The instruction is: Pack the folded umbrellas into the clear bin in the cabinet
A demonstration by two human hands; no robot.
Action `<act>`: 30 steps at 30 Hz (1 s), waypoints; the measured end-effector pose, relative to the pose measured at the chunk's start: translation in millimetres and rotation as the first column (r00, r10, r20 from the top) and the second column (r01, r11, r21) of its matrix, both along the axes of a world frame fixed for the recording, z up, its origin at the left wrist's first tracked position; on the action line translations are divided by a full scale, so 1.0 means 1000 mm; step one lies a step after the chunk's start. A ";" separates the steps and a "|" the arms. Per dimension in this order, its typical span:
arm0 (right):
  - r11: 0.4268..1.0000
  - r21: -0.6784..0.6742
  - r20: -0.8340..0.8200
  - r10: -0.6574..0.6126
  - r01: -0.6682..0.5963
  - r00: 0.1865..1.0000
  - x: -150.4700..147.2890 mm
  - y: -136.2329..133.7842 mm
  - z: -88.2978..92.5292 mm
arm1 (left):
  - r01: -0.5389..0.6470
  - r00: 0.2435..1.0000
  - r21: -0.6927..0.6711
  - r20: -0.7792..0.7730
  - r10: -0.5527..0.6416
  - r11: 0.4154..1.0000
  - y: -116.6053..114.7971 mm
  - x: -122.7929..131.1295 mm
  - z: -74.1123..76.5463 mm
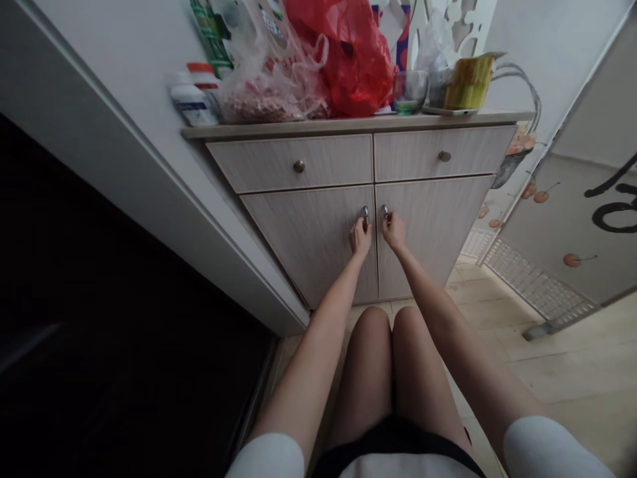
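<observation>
In front of me stands a pale wood-grain cabinet with two lower doors, both closed. My left hand (360, 236) grips the metal handle (365, 212) of the left cabinet door (303, 232). The matching handle (385, 210) on the right cabinet door (432, 226) is in the closed fingers of my right hand (395, 231). The two hands are side by side, with the seam between the doors running between them. Above are two shut drawers, the left drawer (259, 166) and the right drawer (413, 156), each with a round knob.
Crowding the cabinet top (348, 126) are white bottles (193, 103), a clear plastic bag (269, 93), a red plastic bag (348, 60), a glass (410, 93) and a yellow packet (469, 83). A dark doorway (109, 318) lies left; a cherry-printed screen (562, 219) stands right.
</observation>
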State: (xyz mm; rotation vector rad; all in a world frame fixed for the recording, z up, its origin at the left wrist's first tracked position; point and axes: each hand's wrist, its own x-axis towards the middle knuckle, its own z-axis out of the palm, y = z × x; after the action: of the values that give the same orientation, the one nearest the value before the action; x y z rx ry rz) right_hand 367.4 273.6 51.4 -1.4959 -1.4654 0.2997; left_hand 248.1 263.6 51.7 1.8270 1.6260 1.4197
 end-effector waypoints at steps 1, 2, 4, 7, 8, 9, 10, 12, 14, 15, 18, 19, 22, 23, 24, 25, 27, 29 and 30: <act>1.000 -0.004 0.015 -0.007 0.007 1.000 -0.001 -0.003 0.000 | -0.011 1.000 0.017 -0.023 0.011 1.000 -0.004 0.001 -0.001; 1.000 -0.003 0.022 -0.011 0.011 1.000 -0.001 -0.006 0.000 | -0.016 0.999 0.030 -0.039 0.018 0.999 -0.008 0.001 -0.002; 1.000 0.014 0.018 0.003 -0.003 1.000 0.000 -0.015 -0.001 | -0.015 0.999 0.047 -0.047 0.018 0.999 -0.017 0.001 -0.005; 0.998 0.035 0.006 0.057 -0.057 0.998 0.007 -0.036 -0.003 | -0.005 0.999 0.061 -0.036 0.007 0.998 -0.035 -0.004 -0.009; 0.997 0.035 0.009 0.071 -0.071 0.997 0.011 -0.045 -0.005 | -0.002 1.000 0.069 -0.030 0.005 0.998 -0.042 -0.007 -0.011; 0.996 0.036 0.015 0.082 -0.082 0.997 0.015 -0.056 -0.006 | 0.000 1.000 0.079 -0.022 0.001 0.997 -0.049 -0.010 -0.013; 0.996 0.040 0.022 0.085 -0.086 0.996 0.020 -0.066 -0.008 | 0.003 1.000 0.092 -0.011 -0.002 0.996 -0.057 -0.013 -0.016; 0.996 0.053 0.035 0.076 -0.078 0.997 0.030 -0.089 -0.011 | 0.000 1.000 0.128 0.020 -0.003 0.992 -0.074 -0.021 -0.022; 0.996 0.066 0.035 0.057 -0.059 0.998 0.039 -0.112 -0.013 | -0.015 0.999 0.169 0.053 0.006 0.986 -0.094 -0.031 -0.028; 0.996 0.076 0.030 0.046 -0.048 0.998 0.044 -0.123 -0.015 | -0.029 0.998 0.190 0.066 0.017 0.981 -0.105 -0.038 -0.031; 0.991 0.131 0.014 0.009 -0.011 1.000 0.059 -0.153 -0.020 | -0.078 0.995 0.268 0.082 0.058 0.960 -0.138 -0.059 -0.039; 0.988 0.156 0.011 -0.010 0.009 1.000 0.064 -0.162 -0.022 | -0.090 0.994 0.296 0.080 0.070 0.951 -0.149 -0.066 -0.040; 0.975 0.207 0.003 -0.077 0.075 0.997 0.082 -0.186 -0.028 | -0.134 0.991 0.368 0.068 0.117 0.920 -0.177 -0.087 -0.043; 0.971 0.218 -0.001 -0.099 0.097 0.995 0.089 -0.194 -0.030 | -0.158 0.988 0.386 0.065 0.144 0.909 -0.186 -0.094 -0.043; 0.967 0.227 -0.006 -0.118 0.117 0.993 0.097 -0.203 -0.031 | -0.187 0.982 0.401 0.063 0.177 0.897 -0.193 -0.101 -0.044; 0.963 0.235 -0.013 -0.134 0.134 0.991 0.105 -0.211 -0.032 | -0.222 0.975 0.411 0.062 0.215 0.884 -0.201 -0.108 -0.045; 0.956 0.248 -0.034 -0.155 0.159 0.987 0.120 -0.227 -0.034 | -0.299 0.952 0.421 0.068 0.299 0.857 -0.215 -0.124 -0.048; 0.951 0.251 -0.061 -0.169 0.179 0.984 0.136 -0.242 -0.035 | -0.385 0.918 0.420 0.085 0.387 0.822 -0.229 -0.144 -0.052; 0.950 0.249 -0.075 -0.177 0.190 0.981 0.144 -0.249 -0.036 | -0.426 0.899 0.417 0.095 0.427 0.803 -0.235 -0.156 -0.055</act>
State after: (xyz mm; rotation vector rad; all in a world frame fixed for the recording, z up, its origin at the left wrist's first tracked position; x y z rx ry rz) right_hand 511.4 24.8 15.9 -1.3908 -1.2604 0.0336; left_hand 92.3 28.5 -3.2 1.7289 1.9340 2.1189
